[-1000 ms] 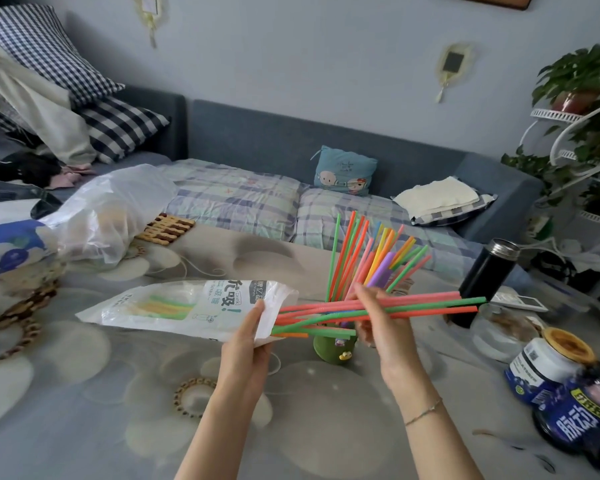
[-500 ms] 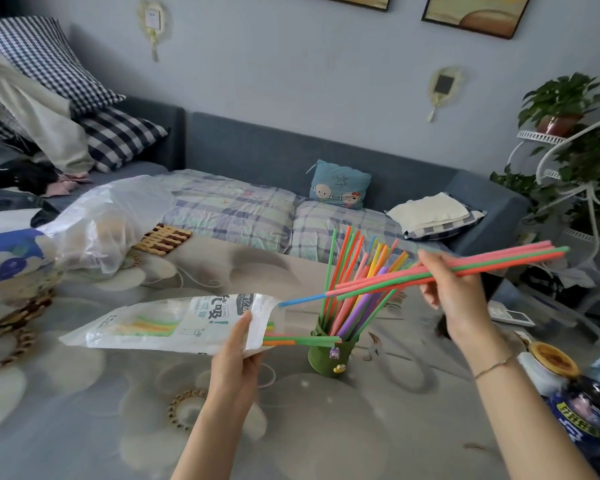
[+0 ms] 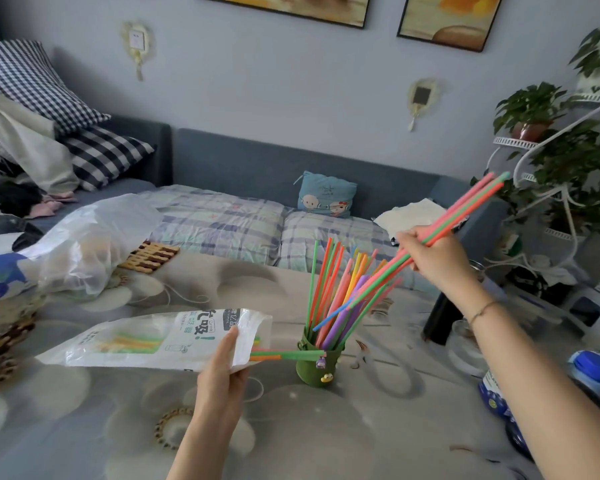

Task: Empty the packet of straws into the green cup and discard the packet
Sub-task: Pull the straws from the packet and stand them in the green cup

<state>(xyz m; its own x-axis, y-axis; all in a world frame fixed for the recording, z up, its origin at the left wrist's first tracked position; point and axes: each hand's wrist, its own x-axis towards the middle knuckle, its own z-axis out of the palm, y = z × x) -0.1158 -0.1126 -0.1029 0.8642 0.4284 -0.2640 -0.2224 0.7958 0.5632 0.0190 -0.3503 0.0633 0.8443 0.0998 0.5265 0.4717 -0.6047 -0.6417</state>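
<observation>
Translucent white plastic straw packet (image 3: 153, 341), mouth facing the green cup (image 3: 309, 370) on the table, is pinched level by the left hand (image 3: 222, 370). The right hand (image 3: 433, 259), fingers curled, grips a pink-and-green straw bundle (image 3: 471, 206), slanted cupward, apparently for insertion.

We record print on the packet (image 3: 146, 344), left of the green cup (image 3: 310, 372): large characters ending "吸!", small "Drink" beside them. Other lines there are too small to read.
</observation>
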